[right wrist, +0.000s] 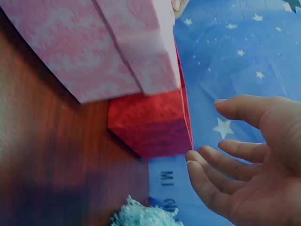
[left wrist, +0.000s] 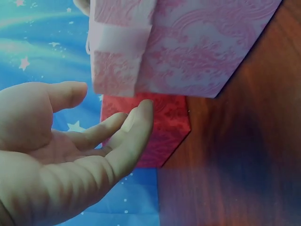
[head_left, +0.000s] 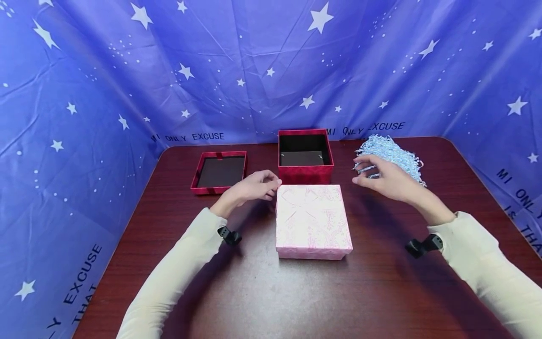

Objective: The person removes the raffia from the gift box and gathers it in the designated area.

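Note:
A pink patterned gift box (head_left: 313, 216) with its lid on and a ribbon bow on top stands at the middle of the table. My left hand (head_left: 256, 186) hovers at its far left corner, fingers loosely bent. In the left wrist view, a gap shows between that hand's fingers and the pink box. To the right of the box, my right hand (head_left: 387, 176) hangs in the air with spread, relaxed fingers and nothing in them. It overlaps a heap of light blue shredded paper (head_left: 394, 153) in the head view; whether they touch I cannot tell.
Behind the pink box stands an uncovered red box (head_left: 306, 175) with a dark inside. A shallow red box lid (head_left: 211, 190) lies inside-up at the back left. A blue star-printed curtain (head_left: 254, 56) closes off the back and both sides of the brown table (head_left: 271, 301).

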Demonstrator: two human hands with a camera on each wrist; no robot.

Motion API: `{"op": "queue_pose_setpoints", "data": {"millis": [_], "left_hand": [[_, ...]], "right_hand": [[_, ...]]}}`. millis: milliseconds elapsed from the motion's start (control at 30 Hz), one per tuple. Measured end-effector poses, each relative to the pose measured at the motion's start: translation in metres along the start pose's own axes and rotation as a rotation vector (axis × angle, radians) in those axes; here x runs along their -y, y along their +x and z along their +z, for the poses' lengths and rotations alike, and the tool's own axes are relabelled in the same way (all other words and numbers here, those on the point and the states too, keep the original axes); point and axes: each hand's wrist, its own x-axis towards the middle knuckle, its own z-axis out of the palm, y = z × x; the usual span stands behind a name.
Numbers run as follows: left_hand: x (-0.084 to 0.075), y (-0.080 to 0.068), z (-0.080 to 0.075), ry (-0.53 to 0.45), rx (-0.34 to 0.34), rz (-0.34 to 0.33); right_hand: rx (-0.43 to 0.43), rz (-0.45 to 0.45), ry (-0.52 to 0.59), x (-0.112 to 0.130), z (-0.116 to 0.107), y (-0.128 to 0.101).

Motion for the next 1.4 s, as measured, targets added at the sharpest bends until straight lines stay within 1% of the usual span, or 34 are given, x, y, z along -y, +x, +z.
{"op": "queue_pose_setpoints", "data": {"millis": [100,200,333,433,567,667,767,833,967,1133,1400], "left_hand": [[0.004,-0.004,0.004,-0.027,0.020,0.010],[0.007,-0.006,0.007,-0.068,0.036,0.004],[0.011,-0.009,0.010,-0.125,0.058,-0.015],[0.013,-0.012,0.012,-0.165,0.083,-0.015],[0.015,-0.018,0.013,-0.209,0.136,-0.014],[0.016,-0.022,0.013,-0.234,0.199,-0.023],[0.017,-0.026,0.013,-0.255,0.257,-0.031],[0.017,-0.027,0.013,-0.271,0.278,-0.033],[0.017,-0.028,0.013,-0.280,0.280,-0.034],[0.017,-0.027,0.013,-0.281,0.277,-0.026],[0.015,-0.026,0.014,-0.285,0.280,-0.026]], "right_hand": [[0.032,-0.011,0.017,0.001,0.008,-0.005],[0.073,-0.020,0.038,0.002,0.017,-0.011],[0.126,-0.016,0.063,0.003,0.028,-0.018],[0.184,0.001,0.108,0.002,0.035,-0.021],[0.283,0.038,0.245,0.002,0.040,-0.023],[0.353,0.097,0.382,0.003,0.044,-0.024],[0.399,0.166,0.506,0.004,0.047,-0.025],[0.414,0.199,0.565,0.004,0.048,-0.025],[0.422,0.223,0.625,0.005,0.050,-0.025],[0.419,0.234,0.642,0.004,0.050,-0.025],[0.416,0.218,0.637,0.004,0.047,-0.026]]}}
